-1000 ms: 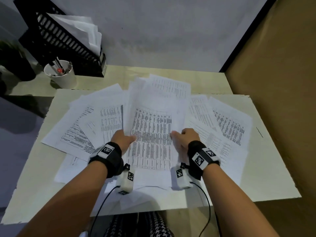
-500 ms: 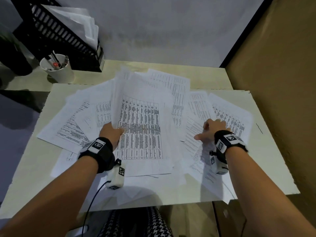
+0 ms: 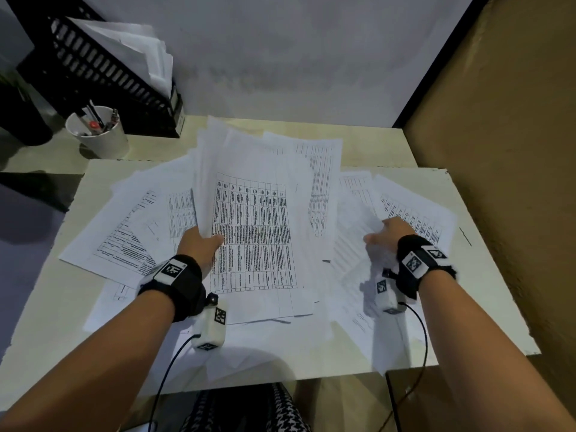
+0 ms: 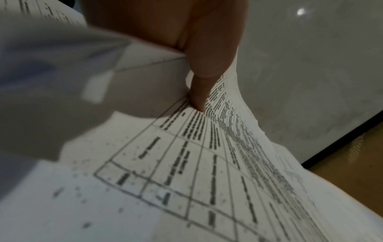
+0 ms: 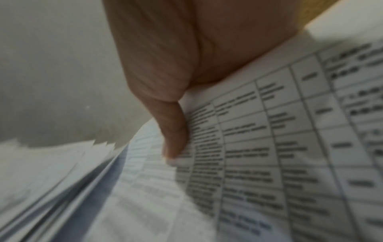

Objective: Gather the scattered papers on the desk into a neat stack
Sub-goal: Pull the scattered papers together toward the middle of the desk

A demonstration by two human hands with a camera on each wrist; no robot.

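Note:
Printed white sheets lie fanned over the pale desk (image 3: 46,307). My left hand (image 3: 201,244) grips the left edge of a central bundle of papers (image 3: 252,213), thumb on top; the bundle's far end tilts up off the desk. In the left wrist view the thumb (image 4: 199,91) presses on the bundle's top table sheet (image 4: 186,163). My right hand (image 3: 388,235) is off to the right and pinches a printed sheet (image 3: 352,244) that curls up from the right-hand papers (image 3: 417,213). The right wrist view shows its thumb (image 5: 172,131) on that sheet (image 5: 290,147). More loose sheets (image 3: 124,232) lie at the left.
A black file tray (image 3: 103,73) holding papers stands at the back left, with a white cup of pens (image 3: 99,135) in front of it. A brown panel (image 3: 514,182) closes the right side. Some sheets overhang the desk's front edge (image 3: 265,369). Wrist-camera cables hang below both arms.
My right hand let go of the central bundle and moved right onto the right-hand sheets, taking hold of one. The left hand kept its grip and the bundle shifted slightly left.

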